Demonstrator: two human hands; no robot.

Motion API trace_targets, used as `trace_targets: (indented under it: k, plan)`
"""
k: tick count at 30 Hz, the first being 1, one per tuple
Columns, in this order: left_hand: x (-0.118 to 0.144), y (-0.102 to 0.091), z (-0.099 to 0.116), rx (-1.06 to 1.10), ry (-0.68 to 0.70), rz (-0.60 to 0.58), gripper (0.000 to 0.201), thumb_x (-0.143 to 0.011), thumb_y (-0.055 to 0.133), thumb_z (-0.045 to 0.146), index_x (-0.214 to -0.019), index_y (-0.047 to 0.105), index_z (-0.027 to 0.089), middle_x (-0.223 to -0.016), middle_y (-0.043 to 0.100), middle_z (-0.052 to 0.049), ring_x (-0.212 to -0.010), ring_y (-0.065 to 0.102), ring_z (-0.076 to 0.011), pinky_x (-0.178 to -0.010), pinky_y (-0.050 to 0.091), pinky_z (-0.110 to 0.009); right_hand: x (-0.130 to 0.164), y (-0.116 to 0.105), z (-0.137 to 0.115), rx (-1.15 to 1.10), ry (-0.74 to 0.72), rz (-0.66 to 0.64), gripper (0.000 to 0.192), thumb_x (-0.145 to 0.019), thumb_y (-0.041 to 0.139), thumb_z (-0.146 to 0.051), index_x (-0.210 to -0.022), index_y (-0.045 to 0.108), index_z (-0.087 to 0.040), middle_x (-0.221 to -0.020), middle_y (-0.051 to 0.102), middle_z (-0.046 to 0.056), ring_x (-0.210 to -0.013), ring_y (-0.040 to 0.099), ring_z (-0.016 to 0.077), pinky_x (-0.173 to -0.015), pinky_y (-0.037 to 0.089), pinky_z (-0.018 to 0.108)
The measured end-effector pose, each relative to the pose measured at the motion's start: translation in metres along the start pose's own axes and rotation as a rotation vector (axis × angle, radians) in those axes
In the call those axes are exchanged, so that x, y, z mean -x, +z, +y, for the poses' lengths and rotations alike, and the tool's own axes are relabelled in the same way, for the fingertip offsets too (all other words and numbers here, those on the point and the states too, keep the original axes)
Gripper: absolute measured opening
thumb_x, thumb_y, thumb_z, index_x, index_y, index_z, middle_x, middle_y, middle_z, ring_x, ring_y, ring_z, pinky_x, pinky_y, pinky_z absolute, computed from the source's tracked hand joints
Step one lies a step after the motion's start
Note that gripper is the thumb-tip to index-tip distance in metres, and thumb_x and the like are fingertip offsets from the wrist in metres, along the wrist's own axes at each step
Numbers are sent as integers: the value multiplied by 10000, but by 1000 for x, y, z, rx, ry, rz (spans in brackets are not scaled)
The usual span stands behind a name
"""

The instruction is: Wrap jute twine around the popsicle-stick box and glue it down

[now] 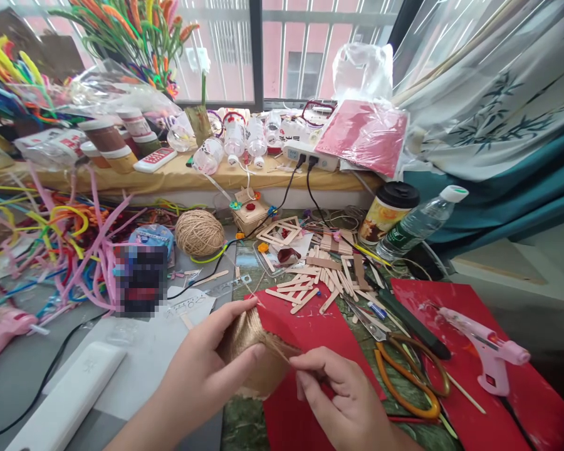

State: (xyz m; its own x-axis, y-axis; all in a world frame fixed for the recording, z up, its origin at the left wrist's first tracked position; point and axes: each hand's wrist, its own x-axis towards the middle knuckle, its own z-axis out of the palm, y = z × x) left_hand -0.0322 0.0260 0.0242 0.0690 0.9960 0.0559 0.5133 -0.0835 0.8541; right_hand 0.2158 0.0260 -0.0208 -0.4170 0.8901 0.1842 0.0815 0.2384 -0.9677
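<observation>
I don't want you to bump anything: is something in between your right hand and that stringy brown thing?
No, nothing visible is in the way. The left hand holds the twine-wrapped craft piece, and the right hand pinches a twine strand at its edge. The scissors lie farther right.

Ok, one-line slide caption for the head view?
Left hand holds a partly twine-wrapped box; right hand pinches the twine, with craft sticks scattered beyond.

The right hand [343, 391] could pass forward over the bare strip of red paper [333, 335] to the wooden sticks [329, 275]. Scissors [427, 407] and a glue gun [493, 360] obstruct its right; a cup [384, 216] and bottle [416, 222] stand farther back.
</observation>
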Motion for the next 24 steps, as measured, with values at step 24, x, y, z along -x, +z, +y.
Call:
trace_targets:
  k: [24]
  plan:
    - [-24,7,-16,754,-336,-72,518,-896,759,468,-1343,631,240,-1275,759,-114,-1087,742,-326,-887,567,-376,-7,-8,-4,83,121,161,161,-1044,556,-312,-1051,684,-215,-830,732,44,-715,696,179,-652,554,251]
